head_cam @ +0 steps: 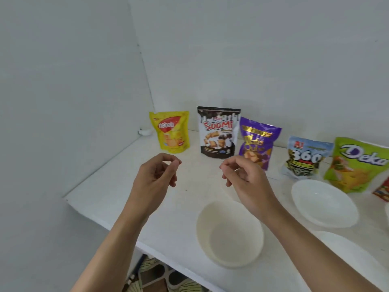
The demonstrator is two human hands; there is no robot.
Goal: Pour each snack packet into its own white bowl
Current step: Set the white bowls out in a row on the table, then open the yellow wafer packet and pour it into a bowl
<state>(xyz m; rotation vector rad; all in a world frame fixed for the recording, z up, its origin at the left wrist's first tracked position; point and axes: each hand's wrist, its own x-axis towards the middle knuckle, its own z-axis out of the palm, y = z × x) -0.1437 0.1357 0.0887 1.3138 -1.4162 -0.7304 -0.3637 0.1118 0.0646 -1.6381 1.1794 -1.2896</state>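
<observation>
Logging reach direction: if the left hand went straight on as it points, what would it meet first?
Probably the yellow packet, standing upright beyond the left hand; depth is unclear.

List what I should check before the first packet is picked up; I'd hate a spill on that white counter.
1. Hands free: left hand and right hand hover with curled fingers, holding nothing: ok.
2. Packets upright: Nabati packet, Soomi packet and purple packet stand along the wall: ok.
3. Packet opened: no top looks torn: not ok.
4. Target bowl empty: near bowl, below the right forearm, holds nothing: ok.
5. One bowl per packet: second bowl shows whole; others are cut by the frame edge: cannot tell.
</observation>
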